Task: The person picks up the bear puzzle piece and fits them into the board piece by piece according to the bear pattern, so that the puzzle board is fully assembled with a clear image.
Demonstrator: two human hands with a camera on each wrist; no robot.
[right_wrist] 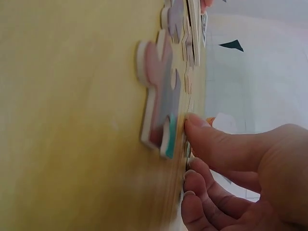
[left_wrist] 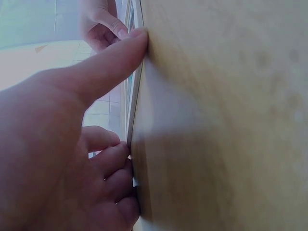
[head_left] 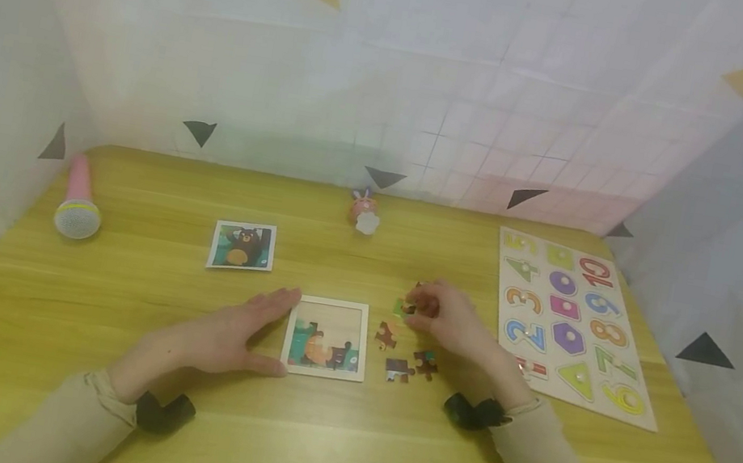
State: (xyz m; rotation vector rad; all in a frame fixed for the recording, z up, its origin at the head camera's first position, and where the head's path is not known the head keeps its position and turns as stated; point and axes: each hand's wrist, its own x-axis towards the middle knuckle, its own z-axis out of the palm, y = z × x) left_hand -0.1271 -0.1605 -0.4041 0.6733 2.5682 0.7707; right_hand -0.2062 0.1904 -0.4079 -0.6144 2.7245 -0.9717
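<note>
A square white-framed puzzle board [head_left: 322, 371] lies in front of the person, its lower part filled with picture pieces and bare wood above. Along its left side rests the left hand [head_left: 229, 335], thumb at the near corner and fingers at the far corner; the left wrist view has the thumb [left_wrist: 113, 62] against the frame's edge. To the right of the board, the right hand [head_left: 449, 318] pinches a green puzzle piece [head_left: 401, 307] at the tabletop, its fingers partly hiding it. Close by lie loose brown pieces [head_left: 386, 336], [head_left: 425, 364] and a grey-brown piece [head_left: 398, 370].
A bear picture card [head_left: 242, 247] lies beyond the left hand. A pink toy microphone [head_left: 78, 203] is at the far left, a small bunny figure [head_left: 364, 211] at the back. On the right lies a number-and-shape board [head_left: 576, 331]. Fabric walls [head_left: 395, 88] enclose the table.
</note>
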